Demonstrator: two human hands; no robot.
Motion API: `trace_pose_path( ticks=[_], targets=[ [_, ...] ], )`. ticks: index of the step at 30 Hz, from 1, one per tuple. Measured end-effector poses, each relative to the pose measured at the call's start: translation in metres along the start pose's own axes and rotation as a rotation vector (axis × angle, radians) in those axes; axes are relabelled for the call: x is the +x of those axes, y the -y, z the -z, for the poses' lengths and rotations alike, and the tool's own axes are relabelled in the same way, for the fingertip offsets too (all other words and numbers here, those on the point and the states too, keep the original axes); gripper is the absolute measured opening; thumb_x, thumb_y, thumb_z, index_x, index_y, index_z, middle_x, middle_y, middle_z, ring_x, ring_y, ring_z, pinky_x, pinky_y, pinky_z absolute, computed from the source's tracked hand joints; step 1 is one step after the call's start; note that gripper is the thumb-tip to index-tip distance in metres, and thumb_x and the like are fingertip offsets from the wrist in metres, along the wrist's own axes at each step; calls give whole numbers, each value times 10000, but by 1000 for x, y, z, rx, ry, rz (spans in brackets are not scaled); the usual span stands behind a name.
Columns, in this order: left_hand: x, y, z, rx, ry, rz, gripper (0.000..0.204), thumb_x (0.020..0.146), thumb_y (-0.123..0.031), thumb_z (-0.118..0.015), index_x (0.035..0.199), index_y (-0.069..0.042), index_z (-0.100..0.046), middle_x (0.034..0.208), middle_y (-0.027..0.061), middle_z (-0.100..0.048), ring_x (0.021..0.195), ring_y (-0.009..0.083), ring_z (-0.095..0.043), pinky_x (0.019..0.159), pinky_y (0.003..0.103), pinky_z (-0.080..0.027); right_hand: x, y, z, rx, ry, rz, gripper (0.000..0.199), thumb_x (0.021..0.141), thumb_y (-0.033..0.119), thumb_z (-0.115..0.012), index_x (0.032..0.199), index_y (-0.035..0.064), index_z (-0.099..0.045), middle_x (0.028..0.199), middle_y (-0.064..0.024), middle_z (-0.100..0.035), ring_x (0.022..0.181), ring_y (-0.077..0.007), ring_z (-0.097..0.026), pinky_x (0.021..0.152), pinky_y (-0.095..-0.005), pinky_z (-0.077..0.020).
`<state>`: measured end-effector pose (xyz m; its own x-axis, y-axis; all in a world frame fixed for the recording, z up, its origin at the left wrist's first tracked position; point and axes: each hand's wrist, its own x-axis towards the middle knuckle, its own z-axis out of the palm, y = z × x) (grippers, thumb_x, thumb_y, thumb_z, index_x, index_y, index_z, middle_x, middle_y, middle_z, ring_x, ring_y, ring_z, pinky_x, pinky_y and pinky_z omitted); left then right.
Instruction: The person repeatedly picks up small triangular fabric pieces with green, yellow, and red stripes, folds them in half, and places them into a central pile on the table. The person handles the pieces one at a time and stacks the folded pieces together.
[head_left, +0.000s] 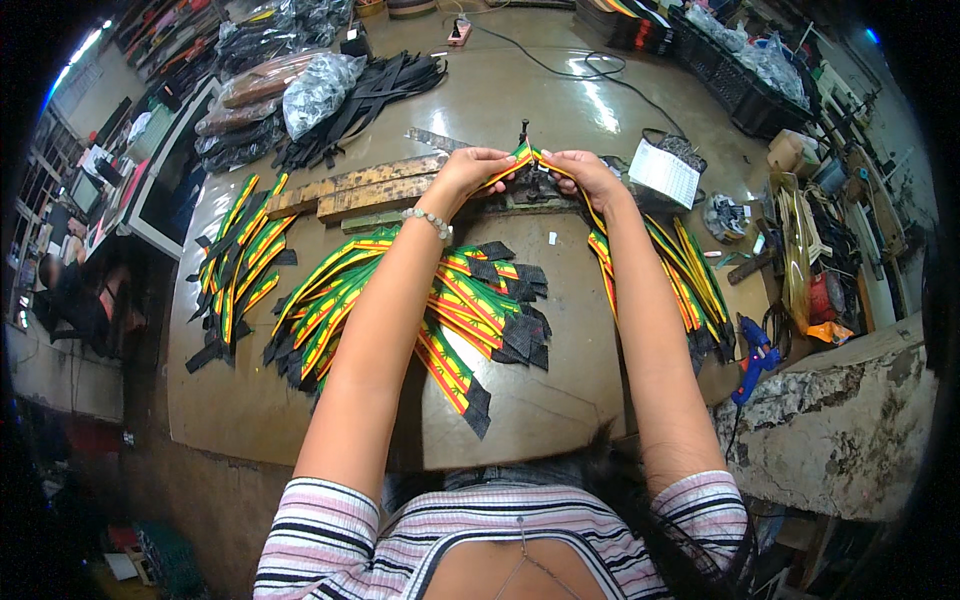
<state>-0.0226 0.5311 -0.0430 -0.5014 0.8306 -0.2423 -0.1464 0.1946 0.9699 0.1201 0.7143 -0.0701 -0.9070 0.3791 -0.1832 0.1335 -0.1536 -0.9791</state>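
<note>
Both my hands pinch a striped green, yellow and red strap at the far middle of the table. My left hand grips it on one side and my right hand on the other. The strap peaks between them against a dark metal fixture with an upright post. From my right hand a length of it hangs down beside my forearm. A large fanned pile of similar straps, with black ends, lies partly under my left forearm. Smaller strap piles lie at the left and beyond my right forearm.
Wooden bars lie left of the fixture. A paper sheet and a blue glue gun are to the right. Black straps, plastic-wrapped bundles and a black crate stand farther back. Someone sits at the far left.
</note>
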Motion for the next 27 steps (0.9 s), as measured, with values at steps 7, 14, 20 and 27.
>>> trace_pose_path(
  ticks=[7,14,20,27],
  targets=[
    [1,-2,-1,39,-2,48,326,873,-274,-731,1105,-46,-697,857,-14,-686,583,29,-563,533,145,-480,-2,4,-1,-4,35,17,274,887,330,-719,900,65,-651,681,77,-515,508,-14,-400,441,-167,-300],
    [0,-3,-2,55,-11,64,310,868,-263,-736,1103,-64,-703,853,-11,-696,594,28,-572,522,156,-470,-3,4,0,46,8,2,288,876,329,-731,905,54,-649,697,71,-526,517,-17,-402,454,-166,-313],
    [-1,-3,0,64,4,51,319,866,-252,-737,1102,-41,-698,860,4,-700,599,30,-577,542,156,-490,-4,6,-1,-33,4,-9,293,863,332,-745,900,59,-645,703,73,-524,530,-27,-390,467,-182,-295],
    [5,1,2,42,25,45,266,876,-227,-726,1071,-47,-707,847,1,-692,598,36,-573,534,164,-479,-8,8,-4,-31,11,0,237,899,293,-697,889,68,-625,696,67,-492,507,-7,-388,447,-161,-281]
  ],
)
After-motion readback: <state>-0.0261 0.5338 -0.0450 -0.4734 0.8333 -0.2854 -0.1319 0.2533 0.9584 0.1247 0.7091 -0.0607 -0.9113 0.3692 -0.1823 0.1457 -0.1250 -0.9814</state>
